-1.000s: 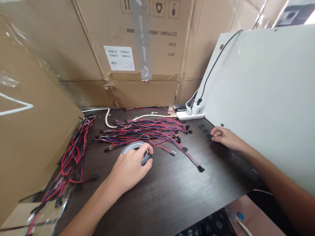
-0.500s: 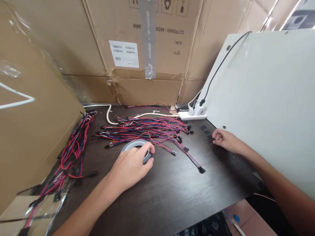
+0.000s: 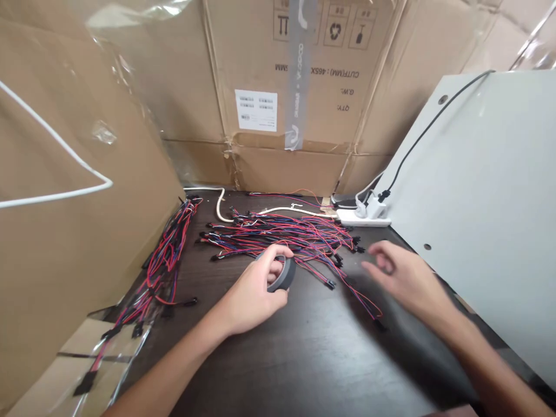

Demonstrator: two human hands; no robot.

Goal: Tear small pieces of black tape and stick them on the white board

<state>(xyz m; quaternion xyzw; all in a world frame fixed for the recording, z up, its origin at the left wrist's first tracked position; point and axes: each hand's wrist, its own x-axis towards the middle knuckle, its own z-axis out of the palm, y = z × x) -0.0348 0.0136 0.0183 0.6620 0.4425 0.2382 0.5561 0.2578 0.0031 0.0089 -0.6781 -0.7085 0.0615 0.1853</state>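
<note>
My left hand [image 3: 256,292] is closed around a grey roll of tape [image 3: 284,273], tilted up off the dark table [image 3: 304,353]. Just behind the roll lies a spread bundle of red, blue and black wires with black connectors [image 3: 282,237]. My right hand [image 3: 406,278] hovers low over the table to the right of the roll, blurred by motion, its fingers curled loosely with nothing seen in them. One wire end with a black connector [image 3: 380,325] lies under the right wrist.
A second wire bundle [image 3: 165,260] runs along the left cardboard sheet [image 3: 65,191]. Cardboard boxes [image 3: 304,87] wall the back. A white panel [image 3: 486,197] leans at the right, with a white power strip [image 3: 362,217] at its foot.
My left hand has lifted the tape roll from flat onto its edge. My right hand has left the white panel's foot and moved left toward the roll. The camera view has shifted left.
</note>
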